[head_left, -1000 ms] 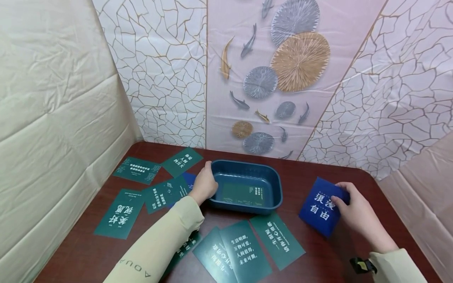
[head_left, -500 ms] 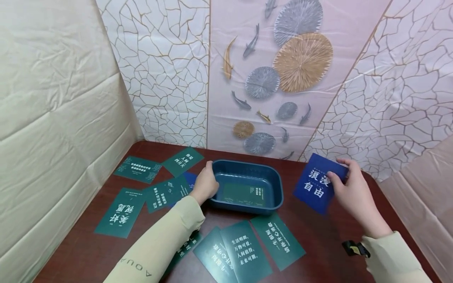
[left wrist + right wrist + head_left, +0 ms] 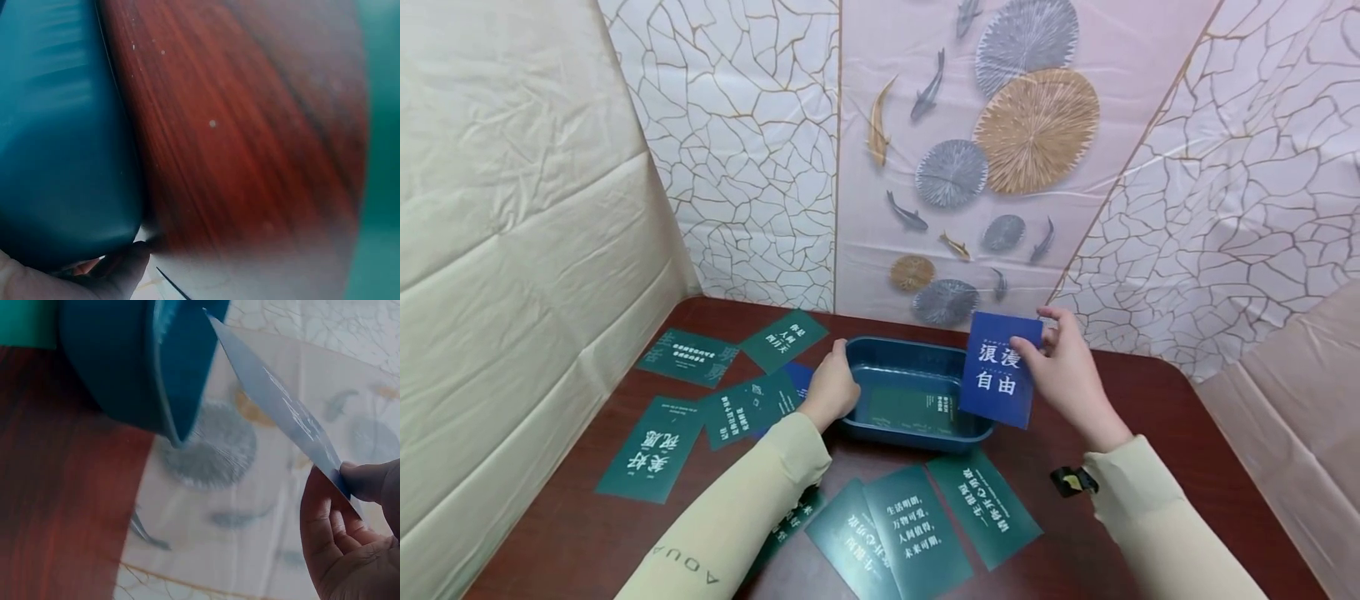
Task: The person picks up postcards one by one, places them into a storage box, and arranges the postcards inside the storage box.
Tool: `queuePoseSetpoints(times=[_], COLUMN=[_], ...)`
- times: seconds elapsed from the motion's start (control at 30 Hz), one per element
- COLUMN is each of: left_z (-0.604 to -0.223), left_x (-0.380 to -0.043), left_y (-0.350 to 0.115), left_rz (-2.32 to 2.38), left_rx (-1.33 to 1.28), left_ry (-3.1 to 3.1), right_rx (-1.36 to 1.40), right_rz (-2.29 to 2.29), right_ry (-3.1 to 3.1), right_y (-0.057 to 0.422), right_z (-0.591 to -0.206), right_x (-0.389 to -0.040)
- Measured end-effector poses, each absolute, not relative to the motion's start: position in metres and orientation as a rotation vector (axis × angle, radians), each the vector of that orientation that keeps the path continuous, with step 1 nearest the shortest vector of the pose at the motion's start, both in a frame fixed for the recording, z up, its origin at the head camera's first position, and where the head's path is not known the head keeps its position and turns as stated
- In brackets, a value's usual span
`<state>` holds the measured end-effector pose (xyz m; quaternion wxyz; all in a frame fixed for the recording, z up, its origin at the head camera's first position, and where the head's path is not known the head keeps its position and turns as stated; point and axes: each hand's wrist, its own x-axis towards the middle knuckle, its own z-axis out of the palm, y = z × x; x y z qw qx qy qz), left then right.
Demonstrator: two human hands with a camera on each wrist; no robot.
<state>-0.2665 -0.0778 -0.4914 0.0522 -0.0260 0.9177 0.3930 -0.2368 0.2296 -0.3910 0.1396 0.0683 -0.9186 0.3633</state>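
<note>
In the head view my left hand [image 3: 829, 390] grips the left rim of a dark blue plastic basin [image 3: 910, 439]. The left wrist view shows a finger against the basin's end wall [image 3: 69, 156]. Inside the basin lies a green card [image 3: 904, 409] with white print. My right hand [image 3: 1067, 375] pinches a blue card [image 3: 1000, 398] with white characters by its right edge, between thumb and fingers. That card is held up over the basin's right end and hides part of it. Seen edge-on in the right wrist view, the card [image 3: 281, 406] is near the rim, apart from it.
Several green cards, such as one at the far left [image 3: 688, 357] and one in front [image 3: 917, 533], lie on the dark red wooden table [image 3: 1120, 392]. A blue card [image 3: 800, 377] sticks out from under a green one. Patterned cloth [image 3: 917, 283] hangs behind the table.
My right hand has lifted the blue card and carried it left, from beside the basin to over its right end. The left hand stays on the rim.
</note>
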Motion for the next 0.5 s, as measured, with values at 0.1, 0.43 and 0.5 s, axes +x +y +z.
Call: queuePoseSetpoints(times=[0.1,0.43,0.5], left_z=[-0.492,-0.494,-0.494], left_x=[-0.267,-0.270,-0.270], left_y=[-0.078,-0.078,-0.078], left_rz=[1.188,1.173,1.171], left_rx=[-0.088,-0.074,-0.075], left_ry=[2.799,2.809,2.809], right_rx=[0.203,0.205,0.223], right_rz=[1.081,1.052,1.022], right_ry=[-2.658,-2.778,-2.820], right_y=[0.218,0.194,0.191], right_z=[-0.397,-0.411,-0.415], right_x=[-0.247,-0.268,-0.272])
